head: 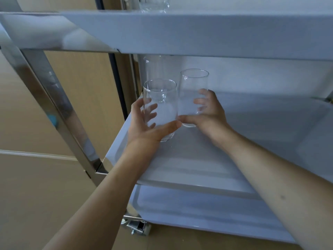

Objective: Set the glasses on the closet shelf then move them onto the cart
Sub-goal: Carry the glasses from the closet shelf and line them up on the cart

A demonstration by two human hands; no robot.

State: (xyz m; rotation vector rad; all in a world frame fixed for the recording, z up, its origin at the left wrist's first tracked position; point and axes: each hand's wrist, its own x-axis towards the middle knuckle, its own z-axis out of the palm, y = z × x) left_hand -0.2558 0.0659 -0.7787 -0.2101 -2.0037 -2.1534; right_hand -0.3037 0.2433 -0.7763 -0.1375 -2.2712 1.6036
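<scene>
- The person is reaching both bare arms into a white cart (180, 33) with chrome posts, at its middle shelf (207, 159).
- The left hand (144, 123) is wrapping round a clear glass (160, 105): the thumb is lying across the near side low down and the fingers are showing through the glass from the far side.
- That glass is standing upright, its base at the shelf surface; I cannot tell whether it is resting there or held just above.
- The right hand (207, 110) is gripping a second glass (193, 87), thumb along its lower near side, fingers curling round its right side.
- This second glass is also upright, just behind and to the right of the first, the two nearly touching; its base is partly hidden by the thumb.
- A third, taller glass (155, 69) is standing behind them at the shelf's back left corner, its top hidden by the upper shelf.
- Another glass piece (154, 4) is sitting on the top shelf, only its base showing.
- The bottom shelf (198, 210) is showing below, with a caster (137, 226) on the tan floor (36, 195).
</scene>
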